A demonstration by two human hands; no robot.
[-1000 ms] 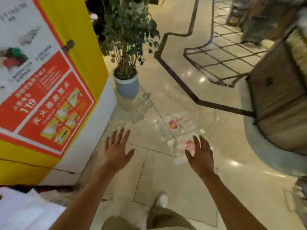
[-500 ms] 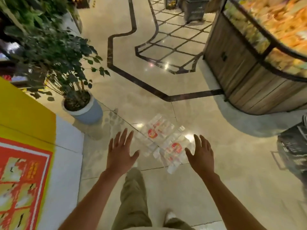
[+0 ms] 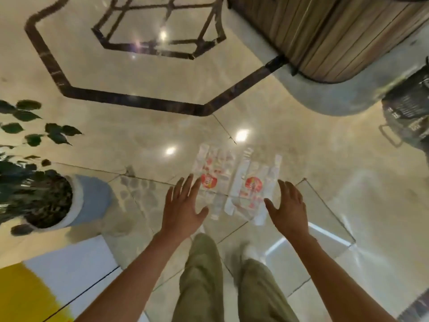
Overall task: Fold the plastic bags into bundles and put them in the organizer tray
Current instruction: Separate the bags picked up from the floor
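Left hand [image 3: 183, 211] and right hand [image 3: 289, 209] spread, empty; blurred plastic bags [image 3: 234, 182] flat on floor.

Glossy polished floor [image 3: 139, 73], thin clear plastic bags [image 3: 234, 182], wood-slat counter [image 3: 325, 33]

We note two clear plastic bags [image 3: 234, 184] with red print, lying flat, unfolded, side by side on the floor.

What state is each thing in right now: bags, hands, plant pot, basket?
Left bag: flat on the floor, unfolded.
Right bag: flat beside it, unfolded.
Left hand: open, empty.
Right hand: open, empty.
Plant pot: upright.
Basket: on the floor; contents unclear.
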